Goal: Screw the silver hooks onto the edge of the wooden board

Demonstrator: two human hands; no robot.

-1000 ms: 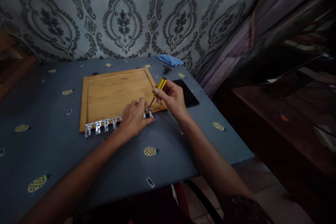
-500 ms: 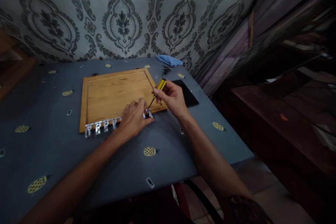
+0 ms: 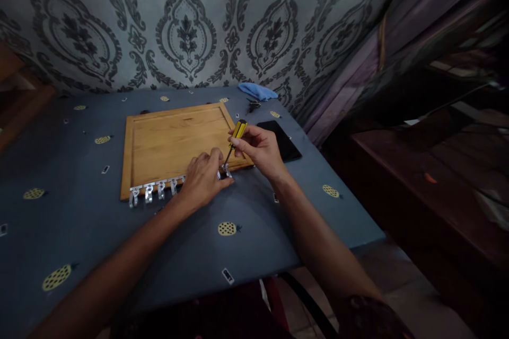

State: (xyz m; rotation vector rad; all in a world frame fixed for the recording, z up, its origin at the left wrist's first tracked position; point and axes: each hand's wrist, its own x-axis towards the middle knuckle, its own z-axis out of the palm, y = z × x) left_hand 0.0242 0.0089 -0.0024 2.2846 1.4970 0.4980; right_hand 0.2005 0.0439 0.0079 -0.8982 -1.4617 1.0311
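A wooden panel point(image 3: 175, 143) with a raised frame lies on the table. Along its near edge runs a metal hook rail point(image 3: 161, 186) with several silver hooks. My left hand point(image 3: 202, 177) is closed over the rail's right part, fingers bent on top and thumb at the front, covering some hooks. In my right hand point(image 3: 258, 148) is a screwdriver point(image 3: 238, 132) with a yellow and black handle, pinched between thumb and fingers. Its shaft slants down to the left, with the tip at the rail's right-end hook point(image 3: 226, 170). The exact contact of the tip is too small to make out.
A black flat object point(image 3: 280, 140) lies right of the panel. Behind it are a small dark item point(image 3: 253, 106) and a blue cloth point(image 3: 258, 91). The blue tablecloth point(image 3: 159, 270) has pineapple prints. A patterned wall point(image 3: 222, 21) rises behind; a reddish-brown surface point(image 3: 417, 185) stands at right.
The screwdriver's handle has swung slightly left and stands more upright, my right-hand fingers shifting with it. My left hand and the panel stay in place.
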